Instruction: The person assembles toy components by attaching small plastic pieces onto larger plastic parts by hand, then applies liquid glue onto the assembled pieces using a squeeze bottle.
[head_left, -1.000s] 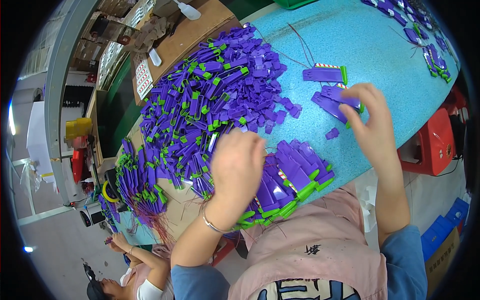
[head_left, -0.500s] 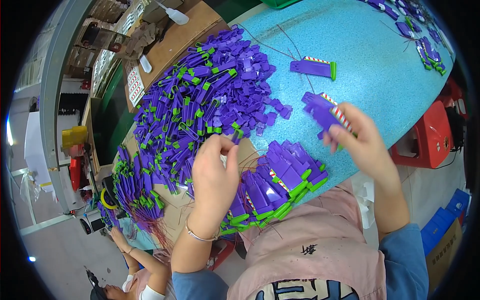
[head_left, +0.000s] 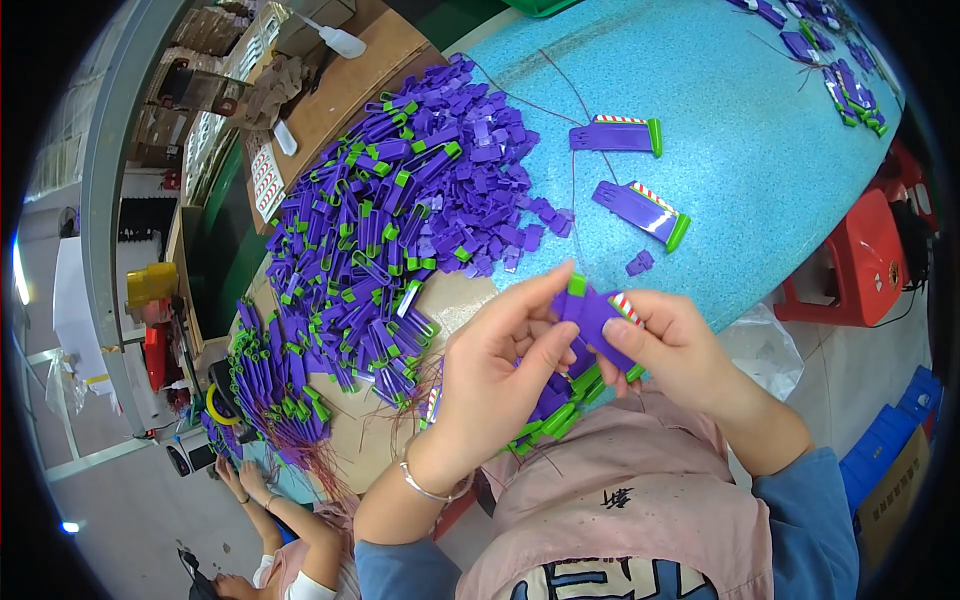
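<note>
Closed, the grip of the right hand (head_left: 690, 345) holds a striped purple panel (head_left: 610, 332) on the near right side of the clip pile (head_left: 410, 190); the grip of the left hand (head_left: 500, 365) seems closed on a green-ended clip (head_left: 577, 287), just beside that panel. Blue worktop (head_left: 740, 110) spreads from the pile out to its right. Beyond the worktop's edge, well right of the pile, stands a red stool (head_left: 840, 270). Toward the person from the pile lies a batch of purple-and-green pieces (head_left: 555, 415), partly hidden by the hands. Right of the pile rest two wired panels (head_left: 615, 137), apart from each other. Nearer the pile than the stool sits a small purple tab (head_left: 640, 262).
</note>
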